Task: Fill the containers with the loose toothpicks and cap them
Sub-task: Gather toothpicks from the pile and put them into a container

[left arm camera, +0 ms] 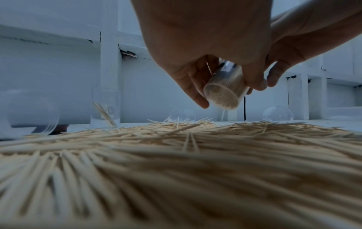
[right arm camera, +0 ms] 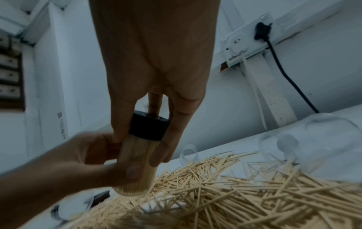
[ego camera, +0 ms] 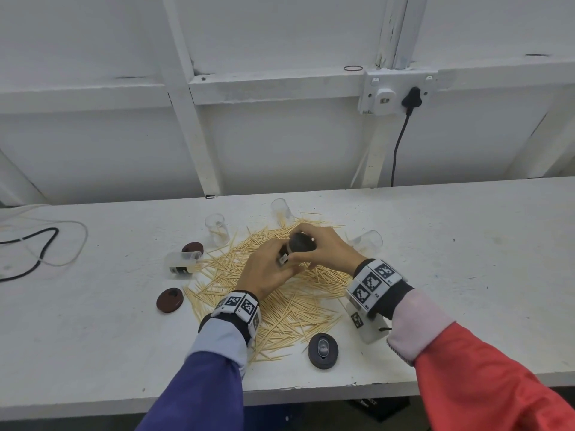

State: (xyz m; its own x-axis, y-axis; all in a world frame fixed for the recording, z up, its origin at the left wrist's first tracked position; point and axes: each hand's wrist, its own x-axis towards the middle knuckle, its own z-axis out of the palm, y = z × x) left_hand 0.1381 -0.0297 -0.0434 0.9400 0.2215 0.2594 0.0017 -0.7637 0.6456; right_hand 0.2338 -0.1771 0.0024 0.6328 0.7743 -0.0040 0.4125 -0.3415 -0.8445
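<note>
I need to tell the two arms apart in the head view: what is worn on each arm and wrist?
Left arm: dark blue sleeve with pale grey cuff. Right arm: red sleeve, pale pink cuff. Each wrist carries a black band with white blocks bearing black square-patterned markers.

Pale tan wooden toothpicks (ego camera: 280, 293) on white painted bench (ego camera: 435, 244). Black round cap (right arm camera: 149, 128) on clear plastic container (right arm camera: 135, 167). Two dark red round lids (ego camera: 169, 300). Black-and-white checker-patterned wrist bands (ego camera: 371, 283). Left sleeve purple (ego camera: 199, 396), right sleeve red (ego camera: 485, 384).
</note>
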